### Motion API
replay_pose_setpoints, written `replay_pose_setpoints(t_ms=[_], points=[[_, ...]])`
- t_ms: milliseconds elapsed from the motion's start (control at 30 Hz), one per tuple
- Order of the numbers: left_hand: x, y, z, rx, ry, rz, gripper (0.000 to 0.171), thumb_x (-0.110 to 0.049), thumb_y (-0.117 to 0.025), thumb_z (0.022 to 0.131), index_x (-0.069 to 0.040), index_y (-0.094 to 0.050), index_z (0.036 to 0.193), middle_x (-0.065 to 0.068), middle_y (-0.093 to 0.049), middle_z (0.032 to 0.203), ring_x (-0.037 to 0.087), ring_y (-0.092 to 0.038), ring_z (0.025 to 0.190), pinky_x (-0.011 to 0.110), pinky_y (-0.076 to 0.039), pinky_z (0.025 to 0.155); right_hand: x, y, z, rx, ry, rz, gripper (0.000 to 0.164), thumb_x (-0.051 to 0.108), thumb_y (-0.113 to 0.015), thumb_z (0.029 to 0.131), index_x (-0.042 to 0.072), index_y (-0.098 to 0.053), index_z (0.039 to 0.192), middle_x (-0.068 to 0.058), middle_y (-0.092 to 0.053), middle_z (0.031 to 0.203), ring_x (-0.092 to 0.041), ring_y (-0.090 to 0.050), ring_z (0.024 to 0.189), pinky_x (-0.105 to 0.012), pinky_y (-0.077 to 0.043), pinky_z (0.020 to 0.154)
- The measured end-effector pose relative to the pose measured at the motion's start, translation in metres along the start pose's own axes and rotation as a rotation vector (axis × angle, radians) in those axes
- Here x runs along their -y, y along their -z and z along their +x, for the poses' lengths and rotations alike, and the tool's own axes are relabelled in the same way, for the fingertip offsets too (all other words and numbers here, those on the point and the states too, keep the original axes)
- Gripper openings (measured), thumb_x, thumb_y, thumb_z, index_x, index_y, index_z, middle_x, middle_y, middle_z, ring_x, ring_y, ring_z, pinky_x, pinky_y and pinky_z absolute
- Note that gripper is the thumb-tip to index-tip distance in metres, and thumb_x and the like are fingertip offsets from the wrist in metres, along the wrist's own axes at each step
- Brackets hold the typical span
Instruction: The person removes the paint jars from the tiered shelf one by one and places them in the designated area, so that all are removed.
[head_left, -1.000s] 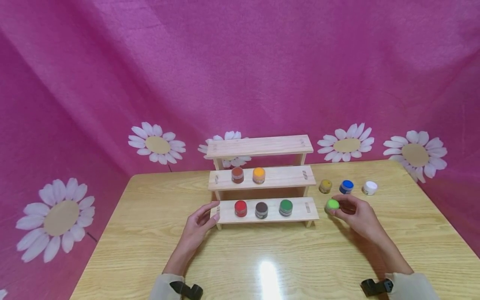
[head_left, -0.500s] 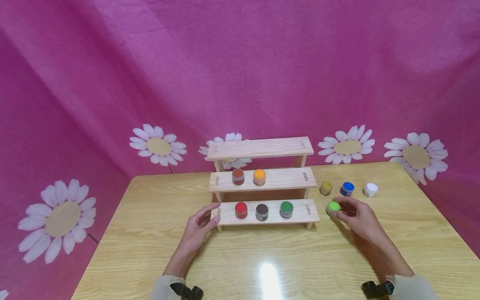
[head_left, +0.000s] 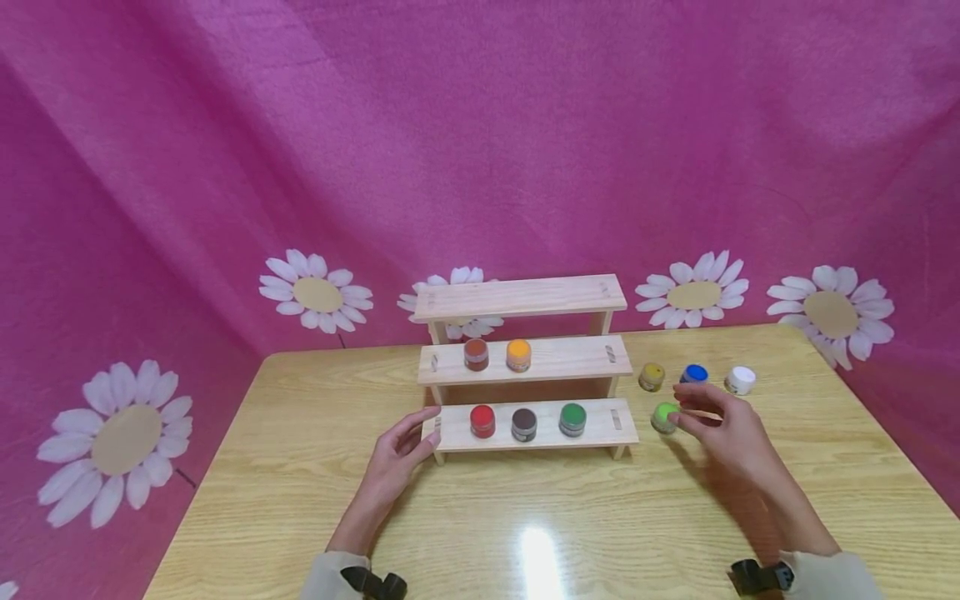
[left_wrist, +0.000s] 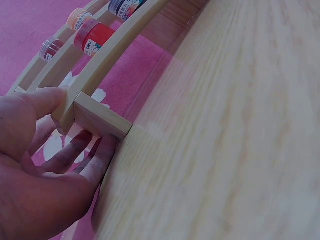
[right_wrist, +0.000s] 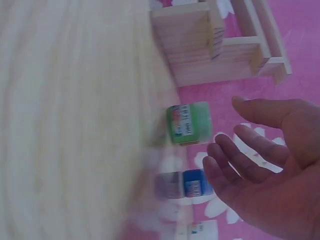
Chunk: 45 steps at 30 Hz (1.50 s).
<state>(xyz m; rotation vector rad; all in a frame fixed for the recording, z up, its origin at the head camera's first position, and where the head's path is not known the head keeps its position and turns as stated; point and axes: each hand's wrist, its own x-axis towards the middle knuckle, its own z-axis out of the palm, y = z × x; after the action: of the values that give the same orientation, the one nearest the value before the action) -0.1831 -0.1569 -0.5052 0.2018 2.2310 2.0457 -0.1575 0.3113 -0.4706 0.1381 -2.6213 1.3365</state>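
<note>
A three-step wooden stand [head_left: 600, 358] sits mid-table. My left hand [head_left: 393, 458] grips the left end of its lowest step; in the left wrist view the thumb lies at the board's end and the fingers reach below beside the leg. To the right of the stand, a light green paint jar [head_left: 662, 419] rests on the table. My right hand [head_left: 731, 433] is beside it with fingers apart; a gap shows between them and the jar [right_wrist: 189, 122] in the right wrist view. Red [head_left: 482, 421], dark brown [head_left: 523, 425] and green [head_left: 572, 419] jars stand on the lowest step.
Reddish-brown [head_left: 476, 354] and orange [head_left: 518, 356] jars occupy the middle step. Behind the light green jar, mustard [head_left: 652, 377], blue [head_left: 694, 373] and white [head_left: 740, 381] jars form a row on the wooden table [head_left: 300, 433]. A pink daisy-print cloth [head_left: 480, 150] hangs behind.
My right hand has let go of the light green jar and drawn slightly back to the right, its fingers spreading. The left hand stays on the stand.
</note>
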Motion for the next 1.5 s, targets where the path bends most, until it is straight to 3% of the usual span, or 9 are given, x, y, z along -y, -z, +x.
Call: replay_pose_setpoints(t_ms=[133, 533, 733, 967, 1167, 1500], points=[[0.001, 0.000, -0.001, 0.000, 0.005, 0.001, 0.042, -0.012, -0.069, 0.099, -0.007, -0.062, 0.140, 0.012, -0.051, 0.152, 0.030, -0.046, 0.141, 0.040, -0.039, 0.116, 0.009, 0.004, -0.002, -0.017, -0.005, 0.026, 0.041, 0.014, -0.072, 0.098, -0.003, -0.061, 0.133, -0.024, -0.064, 0.126, 0.003, -0.060, 0.104, -0.006, -0.050, 0.084], [0.001, 0.001, 0.000, 0.005, 0.004, 0.005, 0.042, -0.013, -0.069, 0.099, -0.008, -0.062, 0.140, 0.013, -0.047, 0.155, 0.032, -0.046, 0.141, 0.043, -0.040, 0.115, 0.043, -0.004, 0.001, -0.078, 0.126, 0.161, 0.033, 0.004, -0.074, 0.094, -0.003, -0.066, 0.126, 0.002, -0.068, 0.113, -0.004, -0.065, 0.105, -0.011, -0.052, 0.089], [0.001, 0.001, 0.001, 0.003, -0.003, 0.000, 0.042, -0.014, -0.070, 0.099, -0.008, -0.062, 0.140, 0.012, -0.049, 0.154, 0.031, -0.047, 0.140, 0.041, -0.040, 0.115, 0.061, -0.010, 0.007, -0.059, 0.181, 0.203, 0.034, 0.000, -0.073, 0.094, -0.005, -0.065, 0.126, -0.003, -0.069, 0.115, -0.011, -0.066, 0.108, -0.014, -0.053, 0.091], [0.001, 0.000, 0.000, 0.008, -0.025, -0.009, 0.043, -0.011, -0.068, 0.100, -0.004, -0.061, 0.141, 0.018, -0.046, 0.155, 0.034, -0.046, 0.141, 0.039, -0.041, 0.115, 0.080, -0.024, 0.018, -0.013, 0.200, 0.233, 0.034, 0.003, -0.072, 0.095, -0.006, -0.064, 0.127, -0.023, -0.068, 0.118, -0.014, -0.066, 0.109, -0.017, -0.054, 0.093], [0.000, -0.001, -0.001, 0.004, -0.023, -0.010, 0.042, -0.010, -0.068, 0.100, -0.003, -0.061, 0.141, 0.019, -0.044, 0.157, 0.036, -0.046, 0.140, 0.032, -0.045, 0.110, 0.092, -0.037, 0.025, 0.017, 0.219, 0.286, 0.036, 0.003, -0.073, 0.095, -0.006, -0.063, 0.128, -0.025, -0.067, 0.119, -0.026, -0.066, 0.110, -0.020, -0.054, 0.096], [0.002, 0.000, 0.000, 0.008, -0.023, -0.013, 0.042, -0.009, -0.069, 0.099, -0.004, -0.062, 0.140, 0.016, -0.047, 0.155, 0.033, -0.046, 0.140, 0.034, -0.044, 0.112, 0.107, -0.057, 0.039, 0.056, 0.215, 0.317, 0.039, 0.006, -0.076, 0.094, -0.001, -0.063, 0.129, -0.019, -0.068, 0.120, -0.034, -0.066, 0.111, -0.031, -0.056, 0.098]])
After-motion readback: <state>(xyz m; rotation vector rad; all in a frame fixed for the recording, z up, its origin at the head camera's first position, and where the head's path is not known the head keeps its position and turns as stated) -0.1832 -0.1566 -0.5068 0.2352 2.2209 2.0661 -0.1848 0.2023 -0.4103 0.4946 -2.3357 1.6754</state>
